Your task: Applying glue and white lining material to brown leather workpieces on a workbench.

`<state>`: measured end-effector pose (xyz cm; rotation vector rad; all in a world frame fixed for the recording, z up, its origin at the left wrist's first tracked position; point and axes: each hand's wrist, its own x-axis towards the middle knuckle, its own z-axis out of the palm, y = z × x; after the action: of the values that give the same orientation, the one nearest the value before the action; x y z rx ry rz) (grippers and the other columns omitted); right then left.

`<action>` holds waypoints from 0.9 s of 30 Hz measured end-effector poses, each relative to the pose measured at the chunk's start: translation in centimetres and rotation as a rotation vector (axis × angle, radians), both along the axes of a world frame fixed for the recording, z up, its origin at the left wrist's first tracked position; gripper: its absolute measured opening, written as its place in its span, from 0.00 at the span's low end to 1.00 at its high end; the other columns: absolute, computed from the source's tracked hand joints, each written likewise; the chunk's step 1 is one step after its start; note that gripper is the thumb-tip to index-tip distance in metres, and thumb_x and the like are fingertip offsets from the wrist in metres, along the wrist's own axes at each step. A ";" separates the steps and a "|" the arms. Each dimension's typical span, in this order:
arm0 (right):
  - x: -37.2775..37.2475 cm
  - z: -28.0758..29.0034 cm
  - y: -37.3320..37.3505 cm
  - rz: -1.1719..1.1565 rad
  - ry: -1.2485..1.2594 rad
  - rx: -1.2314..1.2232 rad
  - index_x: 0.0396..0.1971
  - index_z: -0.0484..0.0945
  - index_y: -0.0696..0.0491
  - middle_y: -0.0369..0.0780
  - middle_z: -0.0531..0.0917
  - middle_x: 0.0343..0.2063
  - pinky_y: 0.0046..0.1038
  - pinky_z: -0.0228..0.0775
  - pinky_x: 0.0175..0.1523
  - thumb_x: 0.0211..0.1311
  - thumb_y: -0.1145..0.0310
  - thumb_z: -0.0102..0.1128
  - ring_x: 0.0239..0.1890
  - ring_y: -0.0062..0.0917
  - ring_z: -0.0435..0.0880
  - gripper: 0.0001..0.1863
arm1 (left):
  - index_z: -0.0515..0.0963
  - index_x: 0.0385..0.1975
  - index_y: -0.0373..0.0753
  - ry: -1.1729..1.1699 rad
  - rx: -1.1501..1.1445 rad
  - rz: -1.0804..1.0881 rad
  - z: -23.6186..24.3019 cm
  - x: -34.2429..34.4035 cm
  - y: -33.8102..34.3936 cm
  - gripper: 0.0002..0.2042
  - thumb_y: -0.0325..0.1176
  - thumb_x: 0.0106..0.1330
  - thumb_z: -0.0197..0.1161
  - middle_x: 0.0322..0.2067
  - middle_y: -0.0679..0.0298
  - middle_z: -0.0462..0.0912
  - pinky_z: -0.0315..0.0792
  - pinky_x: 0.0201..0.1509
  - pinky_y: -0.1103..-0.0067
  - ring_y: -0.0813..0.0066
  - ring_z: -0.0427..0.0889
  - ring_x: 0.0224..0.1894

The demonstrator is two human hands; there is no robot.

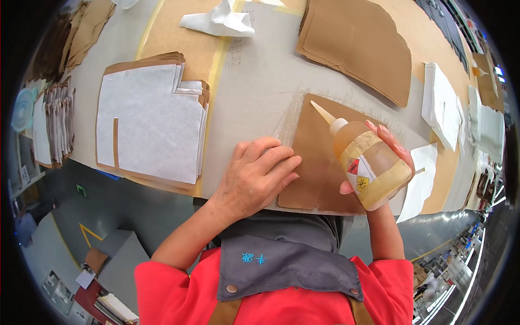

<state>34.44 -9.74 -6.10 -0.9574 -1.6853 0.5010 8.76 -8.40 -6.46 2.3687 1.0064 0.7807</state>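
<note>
My right hand [400, 150] is wrapped round a squeeze bottle [352, 149] of amber liquid, perhaps glue. The bottle carries yellowish tape and red and yellow hazard labels. Its long tapered nozzle [323, 112] points up and left, over a flat brown panel [307, 176] on the bench; I cannot tell if the tip touches it. At the panel's left edge rests my left hand [257, 176], palm down, fingers loosely bent and thumb apart, holding nothing. Part of the panel is hidden under the bottle and right hand.
To the left lies a stack of white-faced brown panels [149, 122] with a notched corner. Brown curved sheets [355, 46] are piled at the far right. White pieces [441, 105] lie along the right side, and a crumpled white sheet [219, 20] sits at the back of the bench [246, 92].
</note>
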 end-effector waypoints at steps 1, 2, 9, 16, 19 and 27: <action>0.0 -0.1 0.1 0.001 -0.001 -0.003 0.60 0.59 0.47 0.50 0.75 0.57 0.46 0.73 0.61 0.30 0.52 0.88 0.58 0.45 0.78 0.56 | 0.83 0.42 0.44 -0.001 -0.003 0.001 0.0 0.0 0.0 0.16 0.34 0.53 0.73 0.44 0.71 0.80 0.65 0.50 0.74 0.70 0.76 0.50; 0.0 -0.1 0.1 0.028 0.015 0.009 0.60 0.60 0.48 0.50 0.75 0.57 0.47 0.73 0.61 0.31 0.54 0.88 0.58 0.45 0.77 0.55 | 0.83 0.42 0.44 0.001 -0.004 0.001 -0.1 0.0 0.0 0.16 0.34 0.53 0.73 0.44 0.71 0.80 0.65 0.50 0.74 0.70 0.76 0.50; 0.6 0.6 -0.2 0.101 -0.166 0.009 0.61 0.57 0.44 0.48 0.74 0.59 0.53 0.70 0.63 0.32 0.53 0.88 0.59 0.46 0.76 0.56 | 0.83 0.43 0.44 0.010 -0.010 0.006 -0.1 0.0 -0.1 0.16 0.34 0.53 0.73 0.44 0.70 0.80 0.65 0.51 0.73 0.69 0.76 0.50; 2.4 1.2 -1.0 0.117 -0.305 0.008 0.62 0.56 0.44 0.47 0.74 0.57 0.51 0.73 0.61 0.32 0.56 0.88 0.56 0.50 0.78 0.56 | 0.83 0.43 0.43 0.009 -0.011 0.003 0.0 -0.1 -0.1 0.16 0.34 0.53 0.73 0.44 0.70 0.80 0.65 0.52 0.73 0.69 0.76 0.50; 2.8 1.6 -1.7 0.078 -0.340 -0.008 0.62 0.56 0.44 0.47 0.75 0.57 0.50 0.73 0.60 0.32 0.56 0.88 0.57 0.50 0.78 0.56 | 0.83 0.43 0.43 0.018 -0.015 0.002 0.0 0.0 -0.1 0.16 0.34 0.53 0.73 0.44 0.71 0.80 0.64 0.52 0.73 0.69 0.76 0.51; 3.9 1.8 -2.9 0.049 -0.233 0.004 0.54 0.64 0.50 0.56 0.77 0.55 0.48 0.75 0.58 0.61 0.72 0.65 0.56 0.54 0.78 0.24 | 0.84 0.43 0.44 0.049 -0.010 0.009 0.3 0.0 -0.1 0.15 0.35 0.54 0.72 0.44 0.71 0.80 0.64 0.53 0.73 0.69 0.76 0.51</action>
<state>38.35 -12.68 -4.31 -1.0041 -1.9212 0.4306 8.74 -8.50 -6.16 2.3868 1.0390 0.7231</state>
